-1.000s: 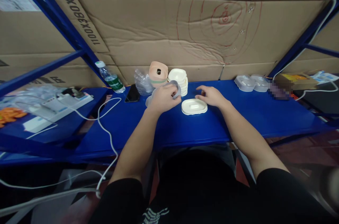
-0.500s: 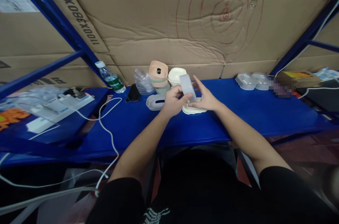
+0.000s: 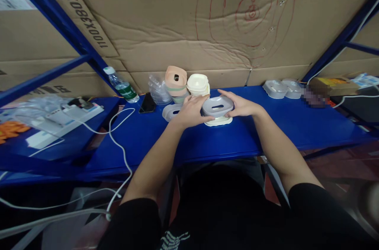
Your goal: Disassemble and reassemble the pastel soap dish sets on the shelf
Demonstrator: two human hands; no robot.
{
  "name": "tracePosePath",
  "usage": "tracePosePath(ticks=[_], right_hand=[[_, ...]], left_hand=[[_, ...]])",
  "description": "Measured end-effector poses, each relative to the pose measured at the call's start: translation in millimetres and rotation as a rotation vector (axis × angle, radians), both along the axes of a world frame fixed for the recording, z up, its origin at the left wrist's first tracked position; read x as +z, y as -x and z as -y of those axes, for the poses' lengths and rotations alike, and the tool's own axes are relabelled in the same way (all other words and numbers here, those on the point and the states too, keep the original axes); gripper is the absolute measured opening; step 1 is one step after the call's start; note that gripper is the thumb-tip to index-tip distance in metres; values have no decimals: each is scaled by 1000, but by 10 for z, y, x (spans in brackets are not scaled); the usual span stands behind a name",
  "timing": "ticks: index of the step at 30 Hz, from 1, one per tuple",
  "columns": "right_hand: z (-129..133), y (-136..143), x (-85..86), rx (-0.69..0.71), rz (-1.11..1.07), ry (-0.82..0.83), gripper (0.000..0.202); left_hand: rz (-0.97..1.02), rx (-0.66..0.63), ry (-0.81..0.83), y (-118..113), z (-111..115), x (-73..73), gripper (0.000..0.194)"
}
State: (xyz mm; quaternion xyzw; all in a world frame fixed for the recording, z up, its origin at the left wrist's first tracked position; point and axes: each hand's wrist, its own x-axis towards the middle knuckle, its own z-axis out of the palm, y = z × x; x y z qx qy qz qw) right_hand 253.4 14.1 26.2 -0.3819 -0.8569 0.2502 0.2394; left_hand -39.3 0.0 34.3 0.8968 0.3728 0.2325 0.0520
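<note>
A grey oval plastic cover with a slot [image 3: 218, 110] lies level between my hands, right over a cream scalloped tray [image 3: 218, 122] on the blue table. My left hand [image 3: 194, 112] grips its left side, thumb at the front edge. On the opposite side, my right hand [image 3: 241, 104] holds the rim between thumb and fingers. Whether the cover rests fully on the tray I cannot tell. Partly behind my left hand lies another grey slotted cover [image 3: 169, 112]. Farther back are stacked cream pieces [image 3: 197, 83] and peach slotted covers [image 3: 176, 78].
Clear plastic cups [image 3: 160, 91], a black phone [image 3: 147, 103] and a water bottle [image 3: 122, 87] stand to the left. A white cable [image 3: 122, 149] loops over the table edge by a power strip [image 3: 65, 125]. Clear containers [image 3: 276, 89] sit at the back right, before a cardboard wall [image 3: 154, 25].
The grey cover has turned from upright on edge to level and come down over the cream tray. My hands have moved apart to its two sides.
</note>
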Motion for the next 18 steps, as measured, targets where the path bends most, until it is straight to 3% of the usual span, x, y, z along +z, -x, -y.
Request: tracePosePath(ticks=[4, 18], right_hand=[[28, 44, -4, 1, 94, 8, 118], [-32, 113, -184, -42, 266, 40, 116]], left_hand=[[-126, -20, 105, -37, 4, -72, 85], [-215, -34, 231, -48, -40, -142, 75]])
